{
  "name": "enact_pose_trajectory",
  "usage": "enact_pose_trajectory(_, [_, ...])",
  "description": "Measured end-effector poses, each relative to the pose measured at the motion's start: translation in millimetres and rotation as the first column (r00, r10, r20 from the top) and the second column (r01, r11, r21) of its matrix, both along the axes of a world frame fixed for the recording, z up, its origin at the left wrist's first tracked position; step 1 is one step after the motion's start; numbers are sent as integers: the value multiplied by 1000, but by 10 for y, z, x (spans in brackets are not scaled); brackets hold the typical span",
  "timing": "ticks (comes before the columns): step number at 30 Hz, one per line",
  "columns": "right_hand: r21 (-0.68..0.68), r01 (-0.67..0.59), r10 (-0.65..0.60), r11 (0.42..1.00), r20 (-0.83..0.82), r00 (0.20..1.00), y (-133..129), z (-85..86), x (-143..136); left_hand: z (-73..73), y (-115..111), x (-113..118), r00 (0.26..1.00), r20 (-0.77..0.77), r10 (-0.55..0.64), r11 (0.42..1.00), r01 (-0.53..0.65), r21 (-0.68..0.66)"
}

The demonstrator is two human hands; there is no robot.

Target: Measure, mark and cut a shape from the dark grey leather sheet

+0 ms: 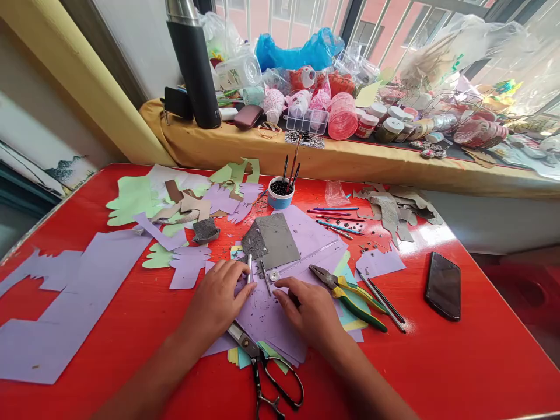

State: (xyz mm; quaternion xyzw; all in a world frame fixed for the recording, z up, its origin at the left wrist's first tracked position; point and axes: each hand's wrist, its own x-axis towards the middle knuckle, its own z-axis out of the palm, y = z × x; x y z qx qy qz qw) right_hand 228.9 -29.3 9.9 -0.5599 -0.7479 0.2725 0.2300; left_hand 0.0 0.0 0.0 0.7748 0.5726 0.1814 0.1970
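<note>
My left hand (219, 300) rests on purple paper sheets (266, 315) on the red table (437, 361), its fingers around a thin white stick-like tool (249, 267) that points away from me. My right hand (308, 309) lies flat on the same purple sheets, fingertips near a small round metal ring (274, 275) and a thin metal pin (265, 279). A grey glitter sheet (271, 240) lies just beyond both hands. Black scissors (266, 373) lie partly under my left wrist. Green-and-yellow handled pliers (345, 291) lie right of my right hand.
Purple and green paper scraps (131, 201) cover the left half of the table. A blue cup of brushes (280, 192) stands behind the sheets; coloured pencils (336, 224), grey cut-outs (394, 207) and a black phone (443, 284) lie to the right. The window ledge (350, 154) holds several jars, bags and a black flask (195, 70).
</note>
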Motion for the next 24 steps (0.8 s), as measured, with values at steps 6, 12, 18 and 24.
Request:
enact_pose_trajectory(6, [-100, 13, 16, 995, 290, 957, 24, 79, -212, 19, -20, -33, 997, -69, 30, 999, -29, 27])
enact_pose_trajectory(12, [-159, 91, -20, 983, 399, 917, 60, 97, -346, 36, -54, -14, 981, -192, 24, 996, -8, 87])
enact_pose_trajectory(18, [-158, 136, -64, 978, 392, 918, 49, 93, -356, 79, -81, 26, 953, -300, 52, 990, -10, 141])
enact_pose_trajectory(24, [-123, 134, -81, 983, 359, 930, 25, 45, -336, 180, -49, -125, 952, -279, 124, 979, -72, 189])
